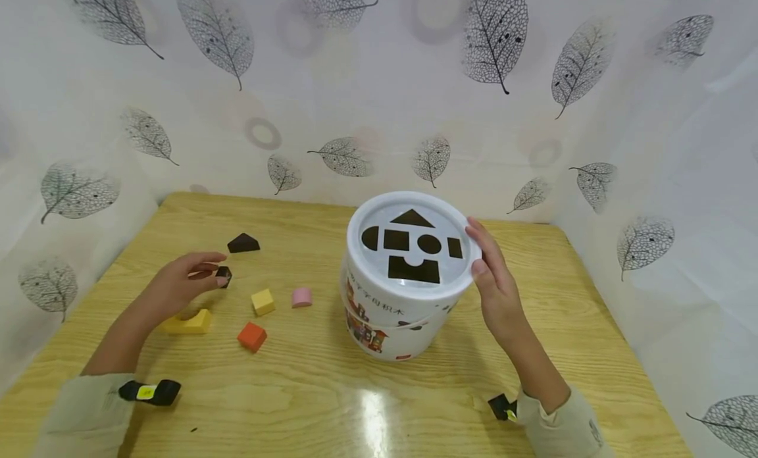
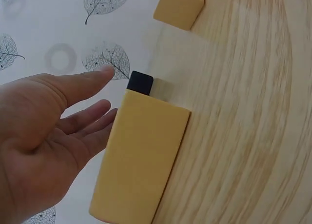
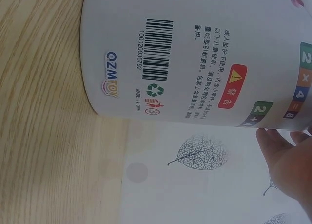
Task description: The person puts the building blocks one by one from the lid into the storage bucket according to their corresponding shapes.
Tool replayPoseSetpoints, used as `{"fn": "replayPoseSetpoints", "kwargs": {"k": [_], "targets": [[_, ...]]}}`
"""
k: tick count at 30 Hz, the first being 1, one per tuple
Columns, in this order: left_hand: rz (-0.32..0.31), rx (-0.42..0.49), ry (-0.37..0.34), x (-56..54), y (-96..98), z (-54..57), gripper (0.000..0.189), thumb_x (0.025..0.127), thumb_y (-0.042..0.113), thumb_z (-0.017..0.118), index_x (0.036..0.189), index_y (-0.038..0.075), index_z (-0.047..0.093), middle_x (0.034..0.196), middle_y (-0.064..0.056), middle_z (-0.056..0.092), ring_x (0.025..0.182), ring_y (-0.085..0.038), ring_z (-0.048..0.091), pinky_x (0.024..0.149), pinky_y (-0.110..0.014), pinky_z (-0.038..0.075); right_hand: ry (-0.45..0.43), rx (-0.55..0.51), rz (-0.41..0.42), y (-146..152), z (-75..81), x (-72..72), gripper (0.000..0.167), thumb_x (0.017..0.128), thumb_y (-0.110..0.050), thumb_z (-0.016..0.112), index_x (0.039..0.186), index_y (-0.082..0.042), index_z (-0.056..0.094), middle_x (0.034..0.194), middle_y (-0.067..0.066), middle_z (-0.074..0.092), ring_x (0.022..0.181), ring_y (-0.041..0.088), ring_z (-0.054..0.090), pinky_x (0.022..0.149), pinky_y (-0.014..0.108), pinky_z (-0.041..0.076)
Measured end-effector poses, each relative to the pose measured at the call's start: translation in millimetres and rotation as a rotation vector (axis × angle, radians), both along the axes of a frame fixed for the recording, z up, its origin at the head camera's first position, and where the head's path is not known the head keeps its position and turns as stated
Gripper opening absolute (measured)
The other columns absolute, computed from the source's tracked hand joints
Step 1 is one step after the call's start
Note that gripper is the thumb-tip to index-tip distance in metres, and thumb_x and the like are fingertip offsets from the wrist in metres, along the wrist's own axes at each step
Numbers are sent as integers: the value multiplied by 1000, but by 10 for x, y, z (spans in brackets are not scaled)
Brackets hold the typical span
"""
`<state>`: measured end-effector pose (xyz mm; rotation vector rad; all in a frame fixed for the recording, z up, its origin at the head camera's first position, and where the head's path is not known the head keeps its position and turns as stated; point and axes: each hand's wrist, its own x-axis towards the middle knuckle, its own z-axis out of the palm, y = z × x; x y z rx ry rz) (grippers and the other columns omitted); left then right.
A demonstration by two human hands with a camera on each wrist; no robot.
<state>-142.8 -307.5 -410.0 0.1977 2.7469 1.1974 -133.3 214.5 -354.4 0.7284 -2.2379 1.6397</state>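
Left hand (image 1: 179,283), fingers parted, reaches for a small black block (image 1: 225,272) at left; right hand (image 1: 499,293) rests unclenched against a bucket (image 1: 408,300); this pickup seemingly needs a pinch

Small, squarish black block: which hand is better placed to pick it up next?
Probably the left hand: it's close beside the small, squarish black block, while the right hand touches the round white bucket.
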Motion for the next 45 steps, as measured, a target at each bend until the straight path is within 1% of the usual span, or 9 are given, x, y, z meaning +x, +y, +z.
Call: {"fn": "replayPoseSetpoints", "kwargs": {"k": [7,15,19,28,35,38,41,43,45], "targets": [[-12,1,-11,-45,-16,-62,62,101,32,63,148,-3,43,147,-31,46,133,-52,44,104,-65,42,-8,4,-4,0,5,8,47,109,-16,34,155,-9,37,166,3,26,155,17,19,120,18,26],[-25,-41,1,-71,-25,-142,56,101,27,63,145,-3,47,136,-28,57,125,-46,54,99,-55,50,-5,10,-11,-10,15,15,47,109,-15,34,155,-8,37,166,4,26,155,17,19,120,19,25],[-36,-52,-1,-80,-45,-160,53,102,24,63,144,-5,48,135,-30,57,125,-48,54,99,-56,50,-1,12,-11,-9,10,12,47,108,-15,34,155,-8,37,166,3,26,155,17,19,120,19,25],[-19,-52,-22,-75,-41,-123,58,103,32,61,144,-6,47,140,-33,52,130,-53,47,103,-64,44,7,18,-16,-10,12,5,47,108,-15,34,154,-8,38,166,3,27,155,17,19,121,19,25],[22,-28,-5,-49,20,-10,61,101,40,61,144,-2,49,140,-27,54,132,-49,48,105,-62,43,1,19,-16,-7,16,7,47,108,-16,34,154,-8,37,166,3,26,155,17,19,121,20,25],[25,-1,12,-29,80,55,60,100,40,62,143,-1,50,138,-24,56,131,-46,51,103,-55,48,-4,13,-15,-10,17,9,47,108,-16,34,154,-8,37,166,3,27,155,17,19,121,20,25],[15,34,33,-3,154,125,58,100,40,63,142,1,52,137,-21,58,130,-44,52,94,-33,56,-5,10,-14,-11,15,11,47,108,-16,34,154,-8,38,166,3,27,155,17,19,121,19,25],[7,68,37,14,203,176,57,99,39,64,142,3,52,137,-20,58,130,-44,52,88,-18,53,-4,9,-13,-9,11,8,47,108,-16,34,154,-8,37,166,3,27,155,17,19,121,19,25],[0,101,39,26,250,224,56,99,37,65,142,4,52,138,-19,57,130,-43,53,84,-10,49,-4,7,-10,-8,9,8,47,108,-15,34,154,-8,37,166,4,26,155,17,19,121,19,25]]}}
